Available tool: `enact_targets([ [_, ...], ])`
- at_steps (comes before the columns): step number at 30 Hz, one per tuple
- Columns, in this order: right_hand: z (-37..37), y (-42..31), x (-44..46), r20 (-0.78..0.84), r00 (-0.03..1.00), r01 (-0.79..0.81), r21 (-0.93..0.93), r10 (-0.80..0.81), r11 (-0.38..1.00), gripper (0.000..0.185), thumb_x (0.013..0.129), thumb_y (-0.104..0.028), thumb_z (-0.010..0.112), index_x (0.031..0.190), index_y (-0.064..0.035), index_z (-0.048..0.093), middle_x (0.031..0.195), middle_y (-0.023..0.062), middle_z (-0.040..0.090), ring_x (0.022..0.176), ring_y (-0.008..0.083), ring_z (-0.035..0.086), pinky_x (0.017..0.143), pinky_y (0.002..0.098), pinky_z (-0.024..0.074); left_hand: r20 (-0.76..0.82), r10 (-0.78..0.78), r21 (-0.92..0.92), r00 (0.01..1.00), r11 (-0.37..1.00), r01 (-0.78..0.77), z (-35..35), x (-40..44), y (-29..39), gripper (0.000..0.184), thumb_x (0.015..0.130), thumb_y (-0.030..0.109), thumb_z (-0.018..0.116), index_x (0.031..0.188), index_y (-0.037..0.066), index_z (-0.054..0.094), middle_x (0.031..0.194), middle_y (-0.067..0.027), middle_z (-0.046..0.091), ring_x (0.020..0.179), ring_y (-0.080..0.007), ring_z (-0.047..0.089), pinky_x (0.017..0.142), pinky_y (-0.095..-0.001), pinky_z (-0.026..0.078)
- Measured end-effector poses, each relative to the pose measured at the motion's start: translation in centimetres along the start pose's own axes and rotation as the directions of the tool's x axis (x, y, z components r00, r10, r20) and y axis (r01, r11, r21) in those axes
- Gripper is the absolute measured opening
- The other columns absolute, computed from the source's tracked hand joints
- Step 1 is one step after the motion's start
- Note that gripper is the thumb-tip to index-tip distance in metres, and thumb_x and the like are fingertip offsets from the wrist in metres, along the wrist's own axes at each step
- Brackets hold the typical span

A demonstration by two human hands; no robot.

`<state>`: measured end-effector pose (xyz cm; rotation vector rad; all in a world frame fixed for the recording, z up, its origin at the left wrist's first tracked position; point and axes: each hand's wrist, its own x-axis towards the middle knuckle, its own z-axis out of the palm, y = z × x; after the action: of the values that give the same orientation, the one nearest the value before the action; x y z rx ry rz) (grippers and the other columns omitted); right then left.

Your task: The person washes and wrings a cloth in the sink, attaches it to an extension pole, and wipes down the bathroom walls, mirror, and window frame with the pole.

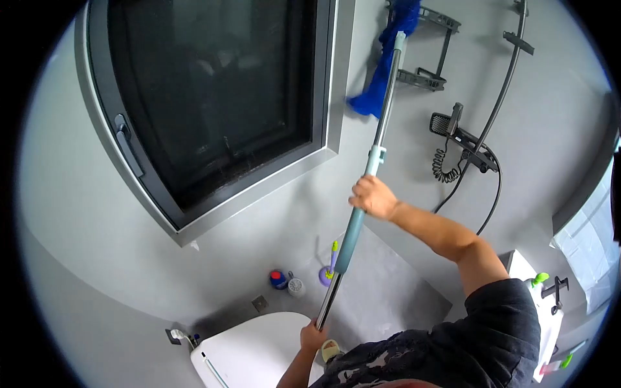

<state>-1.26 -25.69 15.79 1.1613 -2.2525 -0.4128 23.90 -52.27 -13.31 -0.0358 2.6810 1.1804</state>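
Observation:
My right hand is wrapped round the upper grip of a long-handled mop, just below its pale green collar. Lower down, my left hand closes on the mop's bare metal pole. The pole slants up and away, with its blue cloth head raised against the grey wall, between the window frame and a wall rack. The cloth overlaps the rack's left side, and whether it touches the rack I cannot tell.
A dark-framed window fills the upper left. At right hang a shower fixture and hoses. Below are a white toilet, a purple plunger, a blue bottle and a white container. A basin stands at lower right.

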Motion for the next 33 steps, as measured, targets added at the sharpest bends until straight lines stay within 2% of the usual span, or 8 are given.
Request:
enact_targets([
  [5,-3.5,-4.4,0.0,-0.031,0.998,0.060,0.093,-0.057,0.994,0.009,0.067,-0.014,0.058,0.075,-0.0175,0.059,0.079,-0.0008,0.049,0.089,0.0178,0.050,0.088,0.0306,0.0391,0.086,-0.110,-0.113,0.990,0.986,0.119,1.2,-5.1,-1.7,0.037,0.072,0.034,0.064,0.093,0.005,0.058,0.062,-0.0155,0.060,0.062,-0.0340,0.062,0.061,-0.0432,0.048],
  [8,-5.6,-4.6,1.9,-0.148,0.986,0.081,0.057,-0.072,0.995,0.006,0.066,-0.016,0.057,0.072,-0.0167,0.056,0.078,-0.0011,0.048,0.087,0.0177,0.049,0.090,0.0287,0.0378,0.068,-0.131,-0.179,0.989,0.974,0.141,0.4,-5.6,-1.2,0.029,0.072,0.028,0.063,0.089,0.005,0.059,0.058,-0.0144,0.058,0.059,-0.0327,0.061,0.056,-0.0419,0.047],
  [11,-7.5,-3.9,4.8,-0.168,0.979,0.121,0.049,-0.111,0.991,0.007,0.065,-0.016,0.058,0.070,-0.0181,0.054,0.076,-0.0021,0.047,0.085,0.0165,0.049,0.089,0.0282,0.0377,-0.120,-0.087,-0.229,0.989,0.972,0.057,-2.5,-5.1,0.7,0.015,0.073,0.018,0.062,0.082,0.006,0.060,0.058,-0.0145,0.058,0.057,-0.0331,0.061,0.053,-0.0401,0.047],
  [15,-9.5,-4.5,6.7,-0.167,0.976,0.159,0.092,-0.142,0.983,0.007,0.065,-0.018,0.057,0.070,-0.0174,0.052,0.076,-0.0014,0.047,0.085,0.0175,0.049,0.087,0.0292,0.0379,-0.103,-0.112,-0.194,0.988,0.977,0.091,-5.7,-7.6,0.4,0.017,0.074,0.019,0.061,0.085,0.006,0.060,0.056,-0.0151,0.058,0.058,-0.0347,0.061,0.055,-0.0409,0.048],
  [17,-10.8,-5.8,6.7,-0.209,0.968,0.170,0.137,-0.140,0.976,0.008,0.065,-0.019,0.057,0.070,-0.0172,0.052,0.075,-0.0010,0.047,0.084,0.0176,0.049,0.087,0.0294,0.0379,0.001,-0.165,0.051,0.986,0.985,0.164,-7.1,-10.7,-0.5,0.025,0.078,0.025,0.061,0.095,0.006,0.058,0.071,-0.0151,0.063,0.059,-0.0311,0.063,0.055,-0.0397,0.050],
  [18,-11.9,-7.0,6.6,-0.243,0.958,0.200,0.184,-0.153,0.962,0.008,0.064,-0.019,0.057,0.070,-0.0167,0.052,0.075,-0.0007,0.047,0.083,0.0174,0.049,0.087,0.0294,0.0378,0.049,-0.215,0.103,0.975,0.973,0.209,-7.4,-12.2,-0.9,0.025,0.078,0.024,0.061,0.095,0.006,0.058,0.070,-0.0146,0.063,0.058,-0.0304,0.062,0.055,-0.0392,0.050],
  [24,-16.1,-12.4,6.7,-0.318,0.933,0.278,0.349,-0.166,0.895,0.008,0.063,-0.018,0.056,0.068,-0.0143,0.051,0.073,0.0001,0.046,0.079,0.0166,0.049,0.086,0.0293,0.0379,0.160,-0.423,0.088,0.892,0.906,0.414,-8.7,-18.0,-2.8,0.022,0.078,0.022,0.062,0.093,0.006,0.060,0.064,-0.0118,0.060,0.053,-0.0259,0.058,0.052,-0.0366,0.046],
  [33,-10.6,-9.9,9.1,-0.323,0.937,0.274,0.458,-0.129,0.845,0.003,0.067,-0.016,0.058,0.067,-0.0143,0.055,0.070,-0.0008,0.048,0.078,0.0161,0.049,0.087,0.0317,0.0369,0.203,-0.466,-0.011,0.861,0.878,0.478,-11.7,-21.0,-3.0,0.019,0.077,0.019,0.065,0.091,0.007,0.063,0.055,-0.0077,0.055,0.047,-0.0192,0.052,0.047,-0.0326,0.042],
])
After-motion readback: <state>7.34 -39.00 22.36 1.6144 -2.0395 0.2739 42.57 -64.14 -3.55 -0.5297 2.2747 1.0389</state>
